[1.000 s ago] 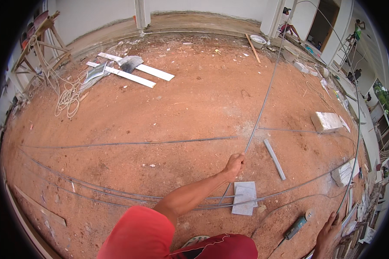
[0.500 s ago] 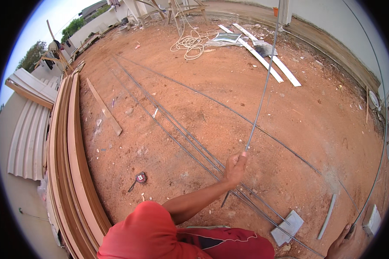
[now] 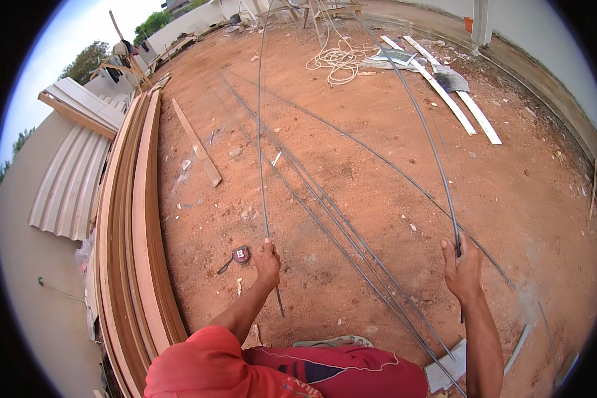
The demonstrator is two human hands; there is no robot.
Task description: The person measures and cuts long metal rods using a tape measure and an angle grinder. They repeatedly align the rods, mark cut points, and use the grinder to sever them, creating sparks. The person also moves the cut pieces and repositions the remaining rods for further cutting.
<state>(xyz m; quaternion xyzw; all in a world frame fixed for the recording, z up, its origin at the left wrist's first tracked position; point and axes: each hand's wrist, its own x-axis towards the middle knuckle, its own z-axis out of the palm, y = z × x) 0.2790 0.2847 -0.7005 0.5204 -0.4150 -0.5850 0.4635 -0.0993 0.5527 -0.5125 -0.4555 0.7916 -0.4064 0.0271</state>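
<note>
Steady both evenly, with left hand (image 3: 268,264) at seven o'clock gripping the straighter rod length (image 3: 259,132), right hand (image 3: 465,268) at four gripping the curved rod length (image 3: 431,132).

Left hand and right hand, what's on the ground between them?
In the head view, several thin grey rods lie slantwise across the red dirt between the left hand and right hand.

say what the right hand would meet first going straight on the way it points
Besides its gripped rod, the right hand would probably meet the thin rod lying on the dirt just ahead, or pass above it; depth is unclear.
</note>
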